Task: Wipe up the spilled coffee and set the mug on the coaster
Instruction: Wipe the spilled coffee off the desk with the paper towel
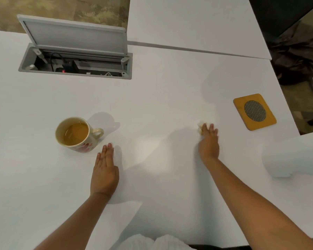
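A cream mug point(78, 135) with red marks on its side stands upright at the left of the white table point(152, 98), holding light brown coffee, its handle pointing right. My left hand point(105, 170) lies flat on the table just right of and nearer than the mug, not touching it. My right hand point(209, 141) presses a crumpled, coffee-stained paper towel point(201, 125) onto the table; only a bit of it shows past my fingers. A square yellow coaster point(254, 112) with a dark round mesh centre lies to the right of that hand.
An open cable box point(76, 64) with a raised lid is set into the table at the back left. A white paper towel roll point(294, 156) lies at the right edge. A second white table point(197, 24) adjoins at the back.
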